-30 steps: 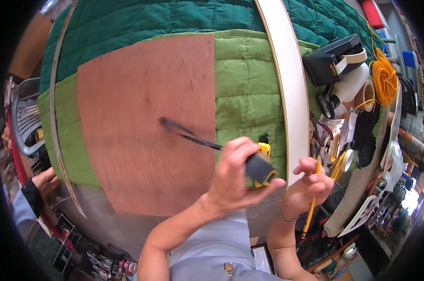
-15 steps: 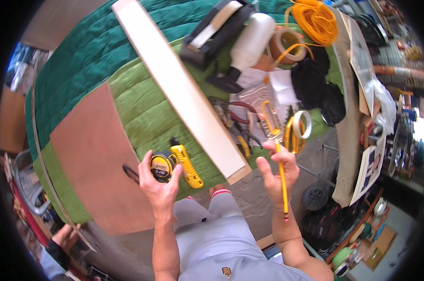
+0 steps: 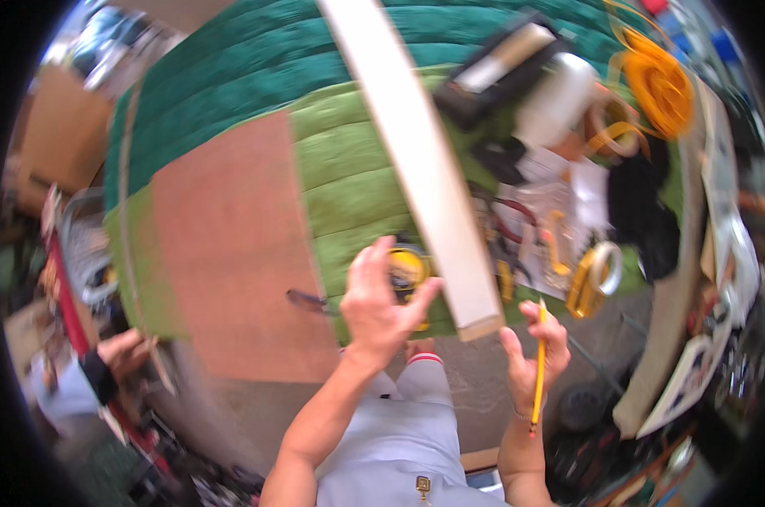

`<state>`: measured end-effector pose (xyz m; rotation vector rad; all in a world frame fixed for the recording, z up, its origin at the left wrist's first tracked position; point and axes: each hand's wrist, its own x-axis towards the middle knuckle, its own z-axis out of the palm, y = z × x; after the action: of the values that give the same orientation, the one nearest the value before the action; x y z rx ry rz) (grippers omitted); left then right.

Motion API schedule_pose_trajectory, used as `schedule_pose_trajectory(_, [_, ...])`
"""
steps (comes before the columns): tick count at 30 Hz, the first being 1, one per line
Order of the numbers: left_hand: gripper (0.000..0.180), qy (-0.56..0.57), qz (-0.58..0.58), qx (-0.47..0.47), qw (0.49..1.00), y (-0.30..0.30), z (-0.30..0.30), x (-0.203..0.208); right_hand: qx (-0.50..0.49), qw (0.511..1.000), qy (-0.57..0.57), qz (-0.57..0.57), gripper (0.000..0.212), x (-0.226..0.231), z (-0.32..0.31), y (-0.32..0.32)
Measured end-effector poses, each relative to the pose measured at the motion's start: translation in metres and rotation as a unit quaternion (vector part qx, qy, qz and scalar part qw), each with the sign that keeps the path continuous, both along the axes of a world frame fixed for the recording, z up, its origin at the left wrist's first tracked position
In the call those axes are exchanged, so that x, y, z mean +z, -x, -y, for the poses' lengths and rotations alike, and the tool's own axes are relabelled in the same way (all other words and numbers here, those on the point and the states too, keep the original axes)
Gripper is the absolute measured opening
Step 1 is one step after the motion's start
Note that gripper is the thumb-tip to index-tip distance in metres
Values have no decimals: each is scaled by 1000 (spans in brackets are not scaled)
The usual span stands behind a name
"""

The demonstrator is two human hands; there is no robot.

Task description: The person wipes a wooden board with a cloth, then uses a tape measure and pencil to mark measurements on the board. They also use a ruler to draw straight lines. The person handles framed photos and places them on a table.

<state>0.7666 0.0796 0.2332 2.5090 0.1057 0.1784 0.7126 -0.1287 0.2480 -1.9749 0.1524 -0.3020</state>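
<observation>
My left hand (image 3: 374, 313) is curved round a yellow-and-black tape measure (image 3: 409, 269), fingers on one side and thumb on the other. Under it lies a yellow utility knife (image 3: 423, 326), mostly hidden by the hand. A yellow pencil (image 3: 540, 363) with a pink eraser sits among the fingers of my right hand (image 3: 550, 348), point upward; the thumb stands apart from it. Between the hands, the near end of a long white-faced wooden board (image 3: 437, 186) reaches the edge of the quilted green cover (image 3: 340, 190).
Left lies a brown wood sheet (image 3: 230, 253) with a dark loop (image 3: 306, 300) on it. Right of the board are pliers (image 3: 513, 220), tape rolls (image 3: 606, 269), a white bottle (image 3: 556, 100), black cloth (image 3: 640, 203) and orange cord (image 3: 657, 84). Another person's hand (image 3: 125, 351) shows lower left.
The whole view has shifted, with the table appearing further right. My left hand has carried the tape measure rightward over the knife, closer to the board. My right hand keeps the pencil.
</observation>
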Motion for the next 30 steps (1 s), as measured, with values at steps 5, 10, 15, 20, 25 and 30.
schedule_pose_trajectory(5, [91, 63, -7, -48, 997, 7, -25, 3, 106, 993, 19, 51, 34, -4, -44, 1])
schedule_pose_trajectory(10, [73, -17, 109, 215, 970, 72, -183, -4, 221, 972, 25, 76, 31, 5, -96, 10])
schedule_pose_trajectory(15, [94, -367, -35, 376, 850, 194, -437, 17, 303, 932, 146, 133, 22, -2, -150, -5])
schedule_pose_trajectory(20, [78, -340, -195, 372, 841, 286, -546, 12, 334, 882, 318, 95, 14, -27, -191, -30])
schedule_pose_trajectory(25, [32, -166, -266, 368, 875, 286, -595, 0, 203, 923, 310, 106, 13, -22, -201, -56])
schedule_pose_trajectory(30, [24, 83, -143, 328, 930, 303, -546, 17, 36, 923, 370, 95, 17, -3, -215, -78])
